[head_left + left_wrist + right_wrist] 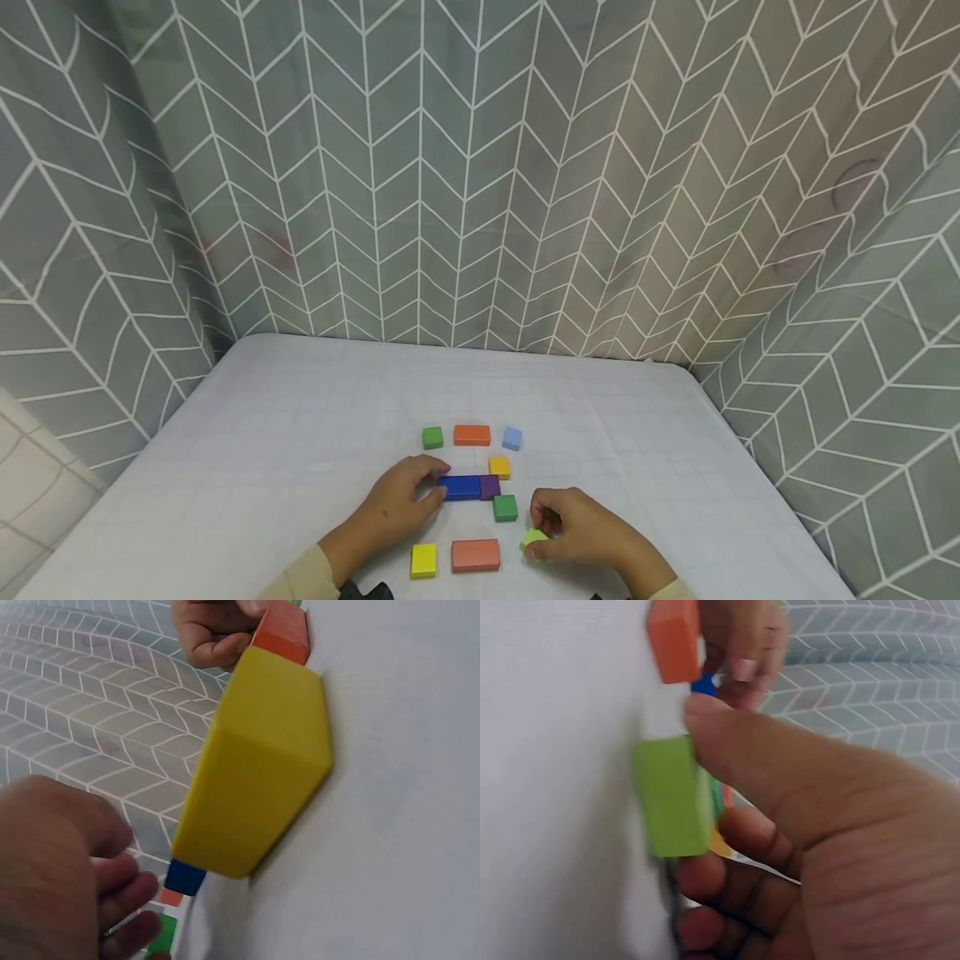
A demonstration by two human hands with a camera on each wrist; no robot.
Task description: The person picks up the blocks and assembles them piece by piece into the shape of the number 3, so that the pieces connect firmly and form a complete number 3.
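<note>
Block (pixel 673 799), lime-green, between thumb and fingers of right grip (pixel 585 529)

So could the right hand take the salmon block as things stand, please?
Probably not: the right hand holds the lime block, though only bare cloth separates that from the salmon block.

Head view, near left: bare left hand (pixel 397 504), one small round spot on its back. Plain pale beige cloth sleeve (pixel 302 577) ends at that wrist. Angular black fitting (pixel 366 592) just right of the sleeve, cut off at the near edge. Near right: bare right hand (pixel 579 527), matching pale beige cloth sleeve (pixel 673 591), mostly out of frame. Right wrist view: left hand carries a short, smooth fingernail (pixel 742 670); skin creases cross the right wrist.
</note>
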